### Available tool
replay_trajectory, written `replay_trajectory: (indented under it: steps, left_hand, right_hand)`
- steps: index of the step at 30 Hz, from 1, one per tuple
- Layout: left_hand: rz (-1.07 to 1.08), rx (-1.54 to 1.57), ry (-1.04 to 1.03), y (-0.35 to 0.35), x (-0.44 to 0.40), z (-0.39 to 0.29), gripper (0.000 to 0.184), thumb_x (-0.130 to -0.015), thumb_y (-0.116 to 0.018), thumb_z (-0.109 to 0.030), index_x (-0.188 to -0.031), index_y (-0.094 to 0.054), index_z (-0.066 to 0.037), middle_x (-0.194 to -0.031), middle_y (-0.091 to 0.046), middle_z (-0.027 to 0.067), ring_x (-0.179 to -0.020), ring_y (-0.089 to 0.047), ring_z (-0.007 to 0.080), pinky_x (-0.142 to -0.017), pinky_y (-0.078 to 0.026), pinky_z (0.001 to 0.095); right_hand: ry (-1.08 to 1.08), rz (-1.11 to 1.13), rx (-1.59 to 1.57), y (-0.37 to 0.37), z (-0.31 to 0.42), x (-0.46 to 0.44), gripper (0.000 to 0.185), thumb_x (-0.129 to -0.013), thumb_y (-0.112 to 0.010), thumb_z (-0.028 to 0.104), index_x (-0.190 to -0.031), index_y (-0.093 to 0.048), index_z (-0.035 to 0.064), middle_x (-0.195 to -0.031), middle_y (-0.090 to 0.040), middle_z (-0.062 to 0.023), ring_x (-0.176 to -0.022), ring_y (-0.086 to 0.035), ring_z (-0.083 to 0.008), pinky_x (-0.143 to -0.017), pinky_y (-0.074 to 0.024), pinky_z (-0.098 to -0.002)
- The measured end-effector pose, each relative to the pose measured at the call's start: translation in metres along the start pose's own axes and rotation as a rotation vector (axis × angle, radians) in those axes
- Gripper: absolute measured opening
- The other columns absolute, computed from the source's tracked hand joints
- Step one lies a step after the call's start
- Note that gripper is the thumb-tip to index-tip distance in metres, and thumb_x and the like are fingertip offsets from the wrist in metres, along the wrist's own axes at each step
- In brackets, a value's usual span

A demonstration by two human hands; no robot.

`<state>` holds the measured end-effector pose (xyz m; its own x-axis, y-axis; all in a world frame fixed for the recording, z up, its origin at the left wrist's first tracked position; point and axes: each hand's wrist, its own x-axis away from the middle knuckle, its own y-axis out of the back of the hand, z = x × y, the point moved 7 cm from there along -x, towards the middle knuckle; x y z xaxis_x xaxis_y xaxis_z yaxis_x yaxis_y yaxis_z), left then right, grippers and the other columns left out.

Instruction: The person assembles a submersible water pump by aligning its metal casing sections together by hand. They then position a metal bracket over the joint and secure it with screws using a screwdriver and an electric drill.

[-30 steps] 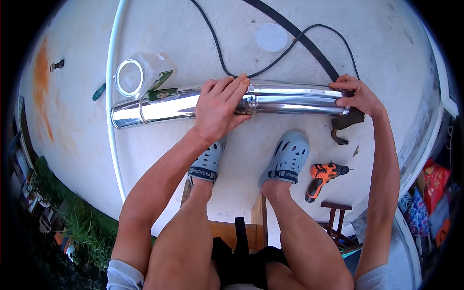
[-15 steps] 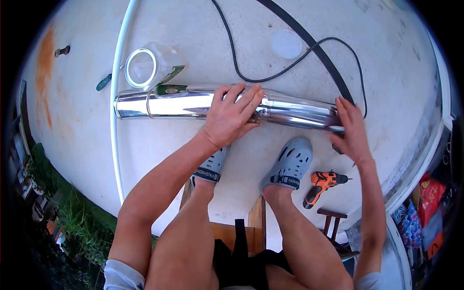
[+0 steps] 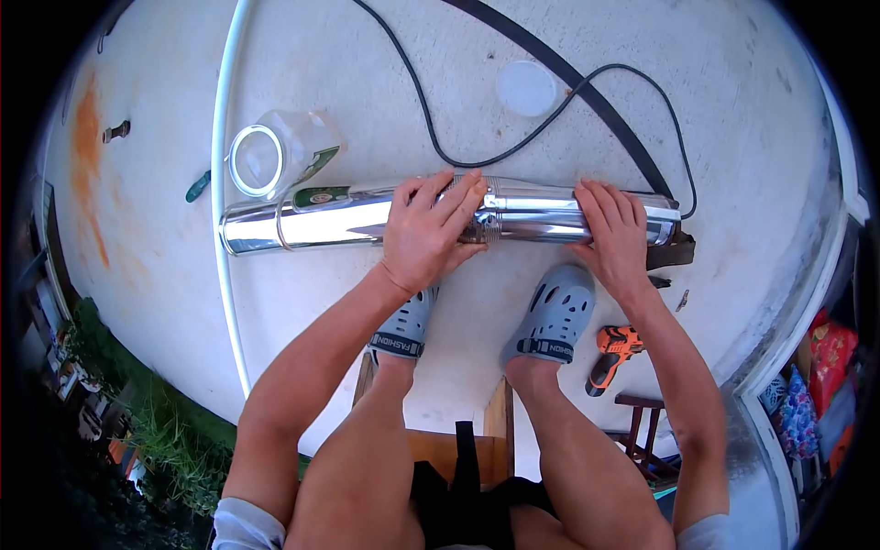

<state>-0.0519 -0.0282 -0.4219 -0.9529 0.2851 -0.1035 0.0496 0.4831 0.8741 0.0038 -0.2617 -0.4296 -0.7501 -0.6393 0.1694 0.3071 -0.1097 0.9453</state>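
A long shiny metal tube (image 3: 339, 220) lies across the pale floor in front of my feet, with a ribbed joint and a small fitting near its middle. My left hand (image 3: 429, 225) is wrapped over the tube just left of that joint. Over the right section, my right hand (image 3: 612, 229) grips from above, fingers on the far side and thumb on the near side. A dark bracket-like piece (image 3: 674, 251) shows at the tube's right end. Behind the left part stands a clear plastic jar (image 3: 298, 147) with a green label.
An orange drill (image 3: 616, 353) lies right of my shoes. A white pipe (image 3: 220, 137) runs down the left, beside a green-handled tool (image 3: 198, 187). Beyond the tube are a black cable (image 3: 417, 87), a dark strip (image 3: 550, 55) and a round lid (image 3: 527, 89).
My right hand has moved from the tube's right end inward along it and now grips it. The tube's right section has turned, showing the fitting. My left hand stays near the joint.
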Motion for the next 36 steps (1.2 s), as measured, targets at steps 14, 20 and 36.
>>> replay_trajectory:
  steps: [14,20,36]
  left_hand:
    - [-0.027,-0.021,0.0,-0.002,0.01,-0.006,0.088,-0.059,-0.091,-0.027,-0.138,-0.059,-0.005,-0.141,-0.061,0.0108,-0.125,-0.057,0.0302,-0.102,-0.041,0.0436]
    - [0.05,-0.004,0.034,0.0,0.007,-0.008,0.095,-0.057,-0.092,-0.021,-0.143,-0.054,-0.006,-0.141,-0.058,0.0112,-0.126,-0.055,0.0298,-0.101,-0.041,0.0439]
    - [0.188,0.143,0.077,0.004,-0.018,0.015,0.093,-0.059,-0.094,-0.023,-0.143,-0.055,-0.012,-0.143,-0.06,0.0086,-0.123,-0.059,0.0315,-0.105,-0.049,0.0422]
  right_hand:
    - [0.009,-0.092,0.021,-0.005,0.003,0.015,0.095,-0.057,-0.09,0.016,-0.145,-0.053,0.0171,-0.148,-0.054,-0.0035,-0.137,-0.048,-0.0245,-0.115,-0.0313,-0.0445]
    - [0.037,-0.16,0.054,-0.005,0.003,0.016,0.092,-0.059,-0.087,0.011,-0.144,-0.054,0.0179,-0.147,-0.055,-0.0032,-0.136,-0.049,-0.0246,-0.115,-0.0311,-0.0444]
    - [-0.31,-0.297,-0.223,0.033,-0.006,0.093,0.072,-0.085,-0.079,0.011,-0.148,-0.045,0.0024,-0.145,-0.048,-0.0207,-0.135,-0.044,-0.0376,-0.116,-0.0331,-0.0485]
